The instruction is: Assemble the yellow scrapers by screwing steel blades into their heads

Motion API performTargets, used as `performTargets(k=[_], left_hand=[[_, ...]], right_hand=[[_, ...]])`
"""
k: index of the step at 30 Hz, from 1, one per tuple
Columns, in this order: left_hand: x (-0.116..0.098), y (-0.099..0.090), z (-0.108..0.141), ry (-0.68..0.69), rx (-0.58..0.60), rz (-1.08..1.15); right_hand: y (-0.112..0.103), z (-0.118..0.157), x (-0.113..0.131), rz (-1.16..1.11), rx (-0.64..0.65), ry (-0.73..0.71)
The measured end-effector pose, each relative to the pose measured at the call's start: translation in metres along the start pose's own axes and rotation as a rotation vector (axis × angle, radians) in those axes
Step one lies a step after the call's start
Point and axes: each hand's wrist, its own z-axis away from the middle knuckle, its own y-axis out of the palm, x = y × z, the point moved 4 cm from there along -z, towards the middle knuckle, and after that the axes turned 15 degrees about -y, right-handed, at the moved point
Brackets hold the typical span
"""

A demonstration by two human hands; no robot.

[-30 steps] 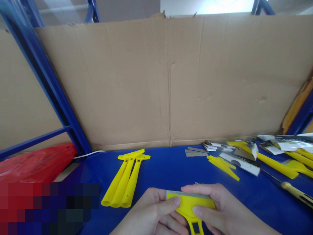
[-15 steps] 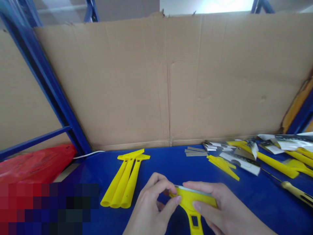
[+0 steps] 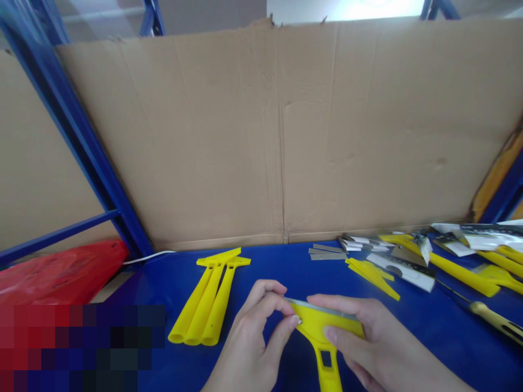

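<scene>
Scraper held over table, front centre

Three yellow handles lie left. Left hand: grip pinched on small metal piece at scraper's left edge. Right hand: grip clamped on scraper's right side. Screwdriver far right.

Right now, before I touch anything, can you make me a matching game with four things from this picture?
Things:
1. yellow scraper
2. three T-shaped handles
3. screwdriver
4. thin flat strips

Clues:
A. yellow, lying side by side with their tops overlapping
B. grey, in a small loose pile
C. in the grip of the right hand
D. pale handle, on the far right of the blue table

Right pairs: 1-C, 2-A, 3-D, 4-B.
</scene>
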Motion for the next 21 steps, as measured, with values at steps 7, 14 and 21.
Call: performTargets(k=[7, 14, 21], left_hand=[[-0.003, 0.005, -0.001, 0.028, -0.002, -0.001], [0.011, 0.007, -0.006, -0.036, -0.015, -0.088], [0.012, 0.036, -0.009, -0.042, 0.136, -0.143]], right_hand=[[-0.001, 0.0, 0.0, 0.048, -0.002, 0.044], [-0.015, -0.008, 0.001, 0.122, -0.097, 0.123], [-0.036, -0.008, 0.016, 0.137, -0.188, 0.048]])
